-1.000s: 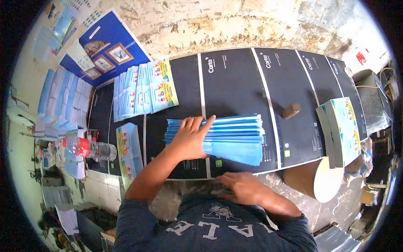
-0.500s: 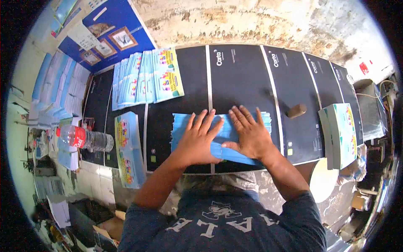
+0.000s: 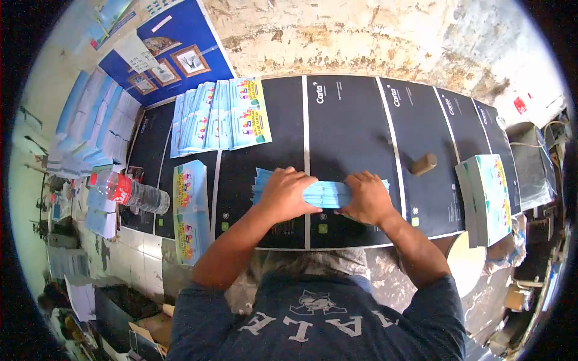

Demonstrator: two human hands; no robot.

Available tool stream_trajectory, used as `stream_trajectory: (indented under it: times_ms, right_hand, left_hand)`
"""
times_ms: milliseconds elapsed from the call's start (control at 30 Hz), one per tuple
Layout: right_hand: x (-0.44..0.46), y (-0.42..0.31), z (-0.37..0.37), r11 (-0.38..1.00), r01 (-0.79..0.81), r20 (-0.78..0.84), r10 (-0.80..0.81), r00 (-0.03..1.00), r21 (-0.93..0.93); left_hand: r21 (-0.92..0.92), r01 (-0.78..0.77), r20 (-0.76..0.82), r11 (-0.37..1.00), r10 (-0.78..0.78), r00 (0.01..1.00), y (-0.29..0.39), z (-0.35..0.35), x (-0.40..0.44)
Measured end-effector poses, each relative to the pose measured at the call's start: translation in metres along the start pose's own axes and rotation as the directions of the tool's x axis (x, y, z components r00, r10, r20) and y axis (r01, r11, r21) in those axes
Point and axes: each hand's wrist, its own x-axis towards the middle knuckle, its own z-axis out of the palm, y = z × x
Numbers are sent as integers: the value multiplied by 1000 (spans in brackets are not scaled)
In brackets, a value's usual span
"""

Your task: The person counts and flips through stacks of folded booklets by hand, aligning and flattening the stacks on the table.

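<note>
A sheaf of blue printed booklets (image 3: 327, 194) is between my hands at the middle of the black table, its layered edges facing up. My left hand (image 3: 288, 195) is closed around its left part, thumb along the near side and fingers over the far side. On the right part, my right hand (image 3: 368, 198) grips it the same way, its thumb towards the other. Ragged sheet ends stick out past both hands. Beyond my left hand lies a fanned row of blue and yellow booklets (image 3: 226, 117).
At left are a booklet stack (image 3: 191, 207), a water bottle (image 3: 129, 192) on its side and tall paper piles (image 3: 96, 123). A short wooden peg-like piece (image 3: 424, 164) is right of my hands, and a thick booklet stack (image 3: 489, 198) stands at the table's right end.
Both hands have gone from lying flat with fingers spread on the blue booklets to gripping them from both long sides. The sheaf now looks narrower and bunched up.
</note>
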Motion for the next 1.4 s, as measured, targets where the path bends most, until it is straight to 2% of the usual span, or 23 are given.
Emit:
stream_trajectory:
  times_ms: [33, 100, 133, 200, 300, 333, 400, 500, 667, 733, 767, 867, 933, 1000, 1033, 1067, 1100, 1167, 1200, 1267, 1300, 1367, 1400]
  right_hand:
    - [3, 1, -3, 1000, 9, -13, -9, 1000, 3]
    - [0, 8, 1, 999, 42, -72, -39, 997, 28]
    - [-1, 10, 4, 997, 63, -129, -55, 990, 53]
    - [-2, 11, 2, 994, 94, -105, -88, 991, 55]
    - [-2, 14, -10, 993, 105, 82, -100, 992, -59]
    - [-14, 21, -12, 975, 171, -2, -173, 985, -145]
    - [-36, 32, -28, 974, 93, 21, -91, 996, -204]
    - [-43, 57, -11, 999, 51, -24, -51, 998, -15]
    - [-46, 55, -18, 994, 104, -58, -106, 993, -42]
    - [-47, 50, -27, 992, 101, -89, -107, 990, -75]
    - [-48, 51, -28, 997, 53, -31, -52, 998, 55]
    - [-51, 57, -22, 959, -39, 35, 31, 999, 282]
    - [-60, 67, -10, 925, -74, 52, 59, 997, 373]
    - [-74, 80, 15, 705, -11, -150, 166, 975, 709]
    - [-78, 86, 35, 517, 69, -194, 191, 962, 853]
    - [-82, 92, 62, 520, 62, -192, 198, 961, 852]
    - [-84, 98, 90, 532, 3, -126, 194, 973, 846]
    - [-75, 89, 81, 406, -83, -9, 220, 975, 910]
    - [-68, 89, 79, 449, -60, -48, 224, 973, 892]
    - [-58, 91, 69, 353, -16, -77, 247, 966, 936]
    - [-53, 89, 65, 348, -13, -80, 251, 965, 937]
    - [-36, 89, 51, 240, -215, 158, 238, 958, 947]
    - [-36, 85, 49, 244, -200, 142, 236, 961, 949]
  left_hand:
    - [10, 5, -9, 1000, -5, 1000, -8, -4, -5]
    - [266, -23, -73, 964, 44, 996, -32, -20, -29]
    - [127, 39, 41, 991, -45, 998, -39, -31, -40]
    - [105, 74, 61, 992, -81, 995, -41, -30, -42]
    - [125, 122, 89, 985, -134, 987, -39, -33, -40]
    - [127, 134, 88, 983, -145, 985, -38, -32, -42]
    - [142, 80, 27, 987, -85, 996, -40, -30, -44]
    - [134, 81, 11, 988, -84, 996, -45, -24, -46]
    - [186, 130, 73, 974, -145, 987, -42, -37, -54]
    - [78, 122, 65, 989, -127, 990, -48, -36, -59]
    - [75, 122, 66, 990, -127, 990, -53, -35, -61]
    - [-255, 215, 144, 943, -182, 973, -66, -29, -74]
    - [-440, 243, 13, 864, -265, 964, -65, -24, -85]
    - [-736, 281, 32, 615, -384, 923, -78, 1, -100]
    - [-841, 226, 12, 491, -401, 916, -71, 4, -99]
    - [-898, 232, 29, 373, -477, 878, -65, 8, -99]
    - [-850, 178, -48, 495, -411, 911, -71, 34, -99]
    - [-886, 141, -45, 443, -383, 923, -63, 49, -91]
    - [-885, 124, -60, 449, -373, 926, -69, 48, -82]
    - [-780, 309, 28, 544, -463, 886, -79, 45, -81]
    - [-776, 310, 30, 548, -460, 887, -77, 41, -78]
    - [-847, 400, 121, 349, -606, 786, -71, 35, -59]
    - [-847, 390, 108, 361, -602, 791, -68, 34, -58]
